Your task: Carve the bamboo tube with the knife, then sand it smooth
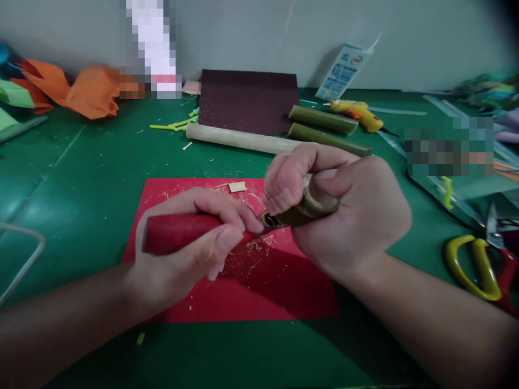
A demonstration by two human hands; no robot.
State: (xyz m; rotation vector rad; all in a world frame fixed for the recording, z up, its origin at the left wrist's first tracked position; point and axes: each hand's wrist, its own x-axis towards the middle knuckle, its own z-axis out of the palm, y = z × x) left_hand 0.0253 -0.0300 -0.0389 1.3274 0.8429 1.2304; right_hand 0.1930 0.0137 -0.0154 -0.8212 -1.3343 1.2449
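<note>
My left hand point(190, 237) is closed around the red handle of a carving tool point(178, 233), its tip pointing right. Only a short dark bit of the tool's front end shows; its exact shape is hidden. In my right hand point(348, 216) is a greenish-brown bamboo piece point(294, 217), gripped with curled fingers and tilted down toward the left. A dark hole shows near the bamboo's left end, close to the tool's tip. Whether the tip touches the bamboo I cannot tell. Both hands are above a red sheet point(295, 297) strewn with fine shavings and a small pale chip point(237, 187).
Behind the hands lie a pale rod point(243, 139), two split bamboo pieces point(324, 120), a dark board point(247, 100) and a yellow glue gun point(360, 112). Yellow-handled scissors point(482, 267) rest at right. Orange crumpled material point(91, 92) sits at far left on the green table point(101, 156).
</note>
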